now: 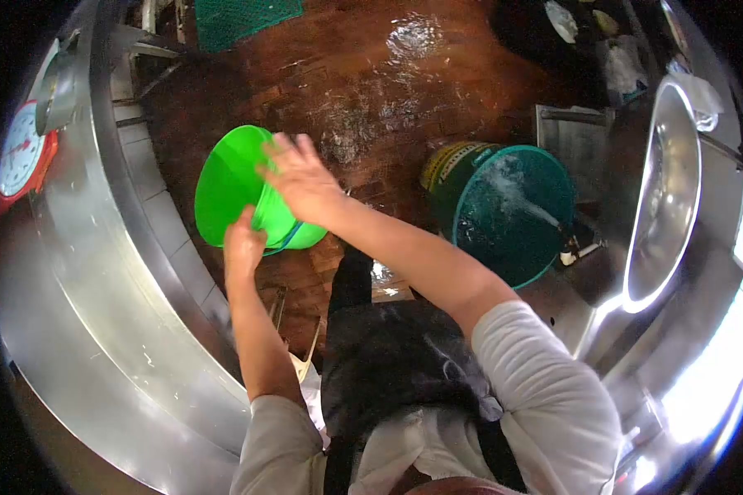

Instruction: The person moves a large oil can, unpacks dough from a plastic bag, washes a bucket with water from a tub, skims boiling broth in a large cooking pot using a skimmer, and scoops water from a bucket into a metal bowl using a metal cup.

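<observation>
A bright green bucket [223, 183] is tilted in front of me, with its mouth turned to the left. My left hand [244, 241] grips its near rim, thumb up along the edge. Over the bucket's right side is my right hand [301, 180], fingers spread and somewhat blurred by motion; whether it touches the plastic I cannot tell. A dark blue strip, perhaps the handle, shows at the bucket's lower right.
Water runs from a tap [568, 246] into a large dark green bucket [516, 214] on the right. The brown floor [363, 124] is wet. A steel counter [99, 272] with a red scale [23, 153] lines the left; a steel basin [664, 198] is at right.
</observation>
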Available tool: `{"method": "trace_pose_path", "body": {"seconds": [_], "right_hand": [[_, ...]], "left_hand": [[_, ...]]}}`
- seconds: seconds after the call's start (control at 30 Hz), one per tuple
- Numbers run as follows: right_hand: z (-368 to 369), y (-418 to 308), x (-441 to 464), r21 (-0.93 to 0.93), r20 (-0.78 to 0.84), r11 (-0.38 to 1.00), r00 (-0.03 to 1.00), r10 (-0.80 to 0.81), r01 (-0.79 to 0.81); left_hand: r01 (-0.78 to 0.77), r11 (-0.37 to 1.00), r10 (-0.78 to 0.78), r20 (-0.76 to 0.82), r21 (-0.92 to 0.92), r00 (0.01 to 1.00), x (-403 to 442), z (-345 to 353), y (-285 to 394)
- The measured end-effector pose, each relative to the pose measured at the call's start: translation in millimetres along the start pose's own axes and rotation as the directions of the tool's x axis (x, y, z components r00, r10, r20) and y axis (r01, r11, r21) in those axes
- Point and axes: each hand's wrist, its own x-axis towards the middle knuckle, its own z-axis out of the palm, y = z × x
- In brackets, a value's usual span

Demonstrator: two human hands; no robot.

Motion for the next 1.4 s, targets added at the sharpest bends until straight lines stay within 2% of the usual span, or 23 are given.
{"method": "trace_pose_path", "body": {"seconds": [0.07, 0.13, 0.2, 0.3, 0.33, 0.37, 0.43, 0.47, 0.5, 0.6, 0.67, 0.7, 0.73, 0.83, 0.87, 0.93, 1.03, 1.07, 1.1, 1.17, 1.2, 1.27, 1.4], "right_hand": [[3, -10, 15, -0.05, 0.293, 0.979, 0.941, -0.172, 0.195], [21, -12, 28, 0.167, 0.561, 0.97, 0.792, -0.24, 0.177], [29, -18, 22, 0.315, 0.509, 0.934, 0.8, -0.316, 0.169], [36, -30, 15, 0.33, 0.513, 0.939, 0.815, -0.268, 0.101], [37, -32, 13, 0.3, 0.528, 0.951, 0.819, -0.225, 0.069], [37, -31, 10, 0.285, 0.52, 0.958, 0.839, -0.163, 0.01], [37, -27, 7, 0.26, 0.49, 0.96, 0.87, -0.043, -0.1], [30, -21, 6, 0.243, 0.496, 0.953, 0.867, 0.037, -0.18], [16, -11, 6, 0.226, 0.5, 0.939, 0.858, 0.118, -0.261], [-8, 42, -20, 0.271, 0.402, 0.807, 0.824, 0.4, -0.524], [-5, 89, -49, 0.44, 0.178, 0.659, 0.779, 0.602, -0.61], [-7, 112, -65, 0.484, 0.107, 0.59, 0.713, 0.693, -0.646], [-6, 134, -80, 0.534, 0.042, 0.519, 0.634, 0.772, -0.667], [11, 215, -126, 0.692, -0.104, 0.45, 0.538, 0.836, -0.565], [7, 228, -137, 0.731, -0.098, 0.391, 0.481, 0.871, -0.559], [-2, 254, -160, 0.805, -0.08, 0.28, 0.372, 0.925, -0.523], [-26, 278, -186, 0.969, 0.037, 0.036, 0.288, 0.957, -0.243], [-32, 277, -193, 0.991, 0.103, -0.074, 0.288, 0.952, -0.11], [-36, 279, -199, 0.993, 0.077, -0.05, 0.268, 0.96, -0.107], [-42, 285, -201, 0.995, 0.028, -0.005, 0.232, 0.972, -0.097], [-69, 279, -205, 0.993, 0.113, -0.119, 0.291, 0.95, 0.003], [-110, 274, -212, 0.99, 0.098, -0.124, 0.299, 0.949, 0.068], [-140, 275, -231, 0.994, 0.073, -0.096, 0.327, 0.942, 0.054]], "left_hand": [[0.051, 0.998, -0.047, 0.084, -0.043, 0.995, -9, -15, 5], [0.022, 0.998, -0.015, 0.11, -0.06, 0.994, -12, -21, -9], [-0.001, 0.999, 0.005, 0.124, -0.035, 0.992, -16, -25, -21], [-0.165, 0.981, 0.183, -0.193, 0.103, 0.964, -24, -20, -25], [-0.129, 0.992, 0.123, -0.335, 0.005, 0.934, -24, -16, -20], [-0.009, 0.896, -0.191, -0.404, -0.444, 0.894, -29, -1, -7], [0.317, 0.772, -0.515, -0.25, -0.55, 0.82, -41, 109, -153], [0.555, 0.297, -0.737, 0.183, -0.777, 0.651, -39, 112, -123], [0.645, -0.27, -0.763, 0.567, -0.715, 0.309, -37, 114, -91], [0.547, -0.149, -0.751, 0.454, -0.824, 0.48, -1, 147, -89], [0.539, -0.155, -0.79, 0.431, -0.828, 0.436, 35, 128, -44], [0.533, -0.059, -0.737, 0.397, -0.844, 0.548, 55, 131, -50], [0.634, 0.171, -0.79, 0.28, -0.755, 0.546, 80, 115, -17], [0.634, 0.449, -0.616, 0.296, -0.63, 0.73, 147, 94, 45], [0.625, 0.544, -0.636, 0.211, -0.56, 0.742, 167, 93, 69], [0.519, 0.713, -0.504, 0.171, -0.472, 0.847, 194, 98, 115], [0.242, 0.917, -0.258, -0.008, -0.316, 0.966, 213, 92, 182], [0.136, 0.959, -0.16, -0.081, -0.248, 0.984, 215, 93, 204], [0.077, 0.981, -0.088, -0.053, -0.176, 0.995, 249, 89, 189], [0.106, 0.945, -0.135, -0.074, -0.308, 0.988, 238, 61, 257], [0.053, 0.957, -0.09, -0.116, -0.285, 0.989, 235, 47, 281], [-0.055, 0.968, 0.007, -0.195, -0.244, 0.981, 230, 33, 327], [-0.038, 0.967, -0.019, -0.223, -0.251, 0.975, 206, 19, 373]]}}
